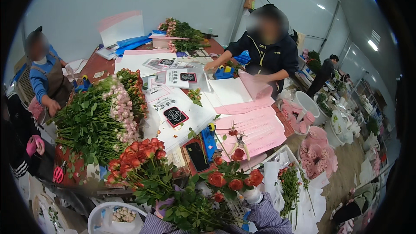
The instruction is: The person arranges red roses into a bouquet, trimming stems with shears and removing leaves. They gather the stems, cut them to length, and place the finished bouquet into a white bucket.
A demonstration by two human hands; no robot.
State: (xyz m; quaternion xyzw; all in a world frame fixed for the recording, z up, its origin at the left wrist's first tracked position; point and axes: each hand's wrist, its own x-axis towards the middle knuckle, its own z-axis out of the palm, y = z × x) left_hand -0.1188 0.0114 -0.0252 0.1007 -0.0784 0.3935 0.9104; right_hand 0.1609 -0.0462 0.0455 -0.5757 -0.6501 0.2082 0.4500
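My left hand, in what looks like a lavender glove, is wrapped round a leafy bunch of orange-red roses. Foliage hides most of its fingers. More red roses lean to the right, their leafy stems crossing low in front of me. Close against these blooms is my right hand, in a white glove; flowers and leaves cover its fingers, so its grip cannot be made out. Just beyond the flowers lie a black phone, a blue tape dispenser and pliers-like cutters.
Pink wrapping sheets and printed white bags cover the table's middle. A pile of pink roses and red scissors lie left. A white crate stands right, a white tub lower left. Across the table, a person handles pink paper; others stand left.
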